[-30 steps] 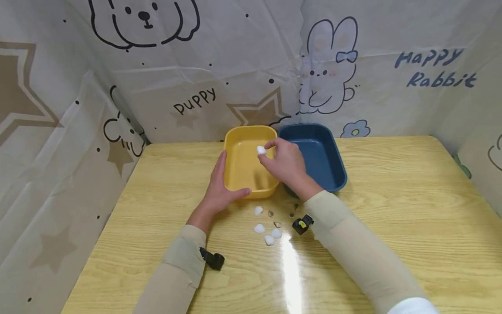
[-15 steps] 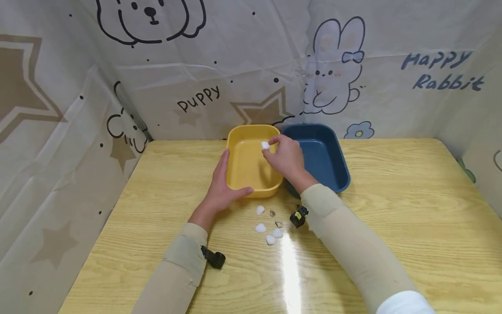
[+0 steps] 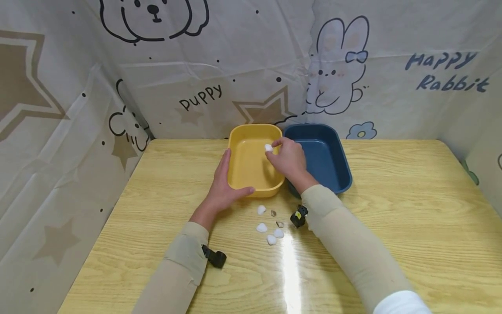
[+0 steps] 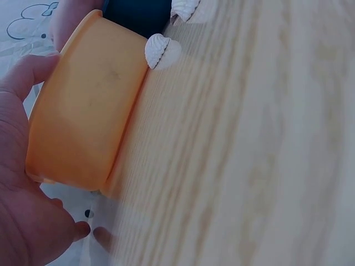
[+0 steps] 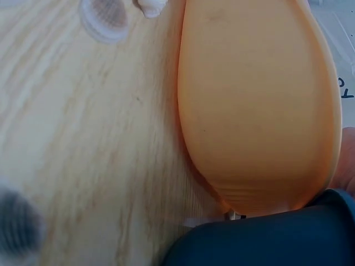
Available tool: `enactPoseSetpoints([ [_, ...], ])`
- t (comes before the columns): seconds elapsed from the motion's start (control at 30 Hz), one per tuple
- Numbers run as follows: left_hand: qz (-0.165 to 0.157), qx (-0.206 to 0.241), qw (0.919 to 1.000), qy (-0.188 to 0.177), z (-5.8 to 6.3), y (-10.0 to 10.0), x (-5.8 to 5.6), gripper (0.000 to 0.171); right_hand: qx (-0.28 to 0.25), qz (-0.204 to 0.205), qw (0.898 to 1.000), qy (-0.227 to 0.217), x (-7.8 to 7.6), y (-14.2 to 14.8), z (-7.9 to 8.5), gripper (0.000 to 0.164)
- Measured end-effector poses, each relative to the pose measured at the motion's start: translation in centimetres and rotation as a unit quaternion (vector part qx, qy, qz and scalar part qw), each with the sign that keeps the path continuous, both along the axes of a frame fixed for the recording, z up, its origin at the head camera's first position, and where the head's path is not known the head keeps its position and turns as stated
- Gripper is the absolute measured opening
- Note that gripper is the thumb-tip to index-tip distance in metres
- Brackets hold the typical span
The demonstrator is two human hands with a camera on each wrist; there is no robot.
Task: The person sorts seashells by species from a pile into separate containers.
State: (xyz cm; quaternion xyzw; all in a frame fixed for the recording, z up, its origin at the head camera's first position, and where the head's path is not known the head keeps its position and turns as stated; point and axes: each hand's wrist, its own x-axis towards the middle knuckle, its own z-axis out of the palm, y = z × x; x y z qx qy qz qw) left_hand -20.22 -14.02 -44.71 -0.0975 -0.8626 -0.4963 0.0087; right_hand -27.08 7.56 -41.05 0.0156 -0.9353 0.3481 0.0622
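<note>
My right hand pinches a white seashell between thumb and fingertips, over the right part of a yellow plastic tub. The left hand grips that tub's near left corner, thumb along the front rim and fingers along the left side. The left wrist view shows this thumb at the rim. In front of the tub lie several white seashells and small brownish shells. A dark ridged shell appears blurred in the right wrist view; the pinched shell is out of sight there.
A dark blue tub stands against the yellow one on its right, partly covered by the right hand. Both sit at the back of a wooden table, before a printed cloth. Small black cameras are strapped to the wrists.
The pinched seashell and right hand have shifted slightly rightward over the yellow tub. The right wrist camera now hides the dark shells beside it. The head view has swung slightly; the left hand keeps its grip.
</note>
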Motion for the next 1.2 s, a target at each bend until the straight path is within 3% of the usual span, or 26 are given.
enactPoseSetpoints([
  [0.23, -0.01, 0.003, 0.9997, 0.02, -0.1, -0.2, -0.2, 0.127, -0.002, 0.002, 1.0, -0.008, 0.1, 0.0, 0.2, 0.037],
  [0.7, -0.005, 0.006, 0.9999, 0.012, -0.1, -0.1, -0.1, 0.127, -0.007, 0.009, 1.0, -0.008, 0.7, 0.3, 1.1, 0.04],
  [1.2, -0.003, 0.003, 0.9999, 0.012, 0.0, 0.0, 0.0, 0.127, -0.007, 0.019, 1.0, 0.018, 3.0, 1.4, 2.9, 0.04],
])
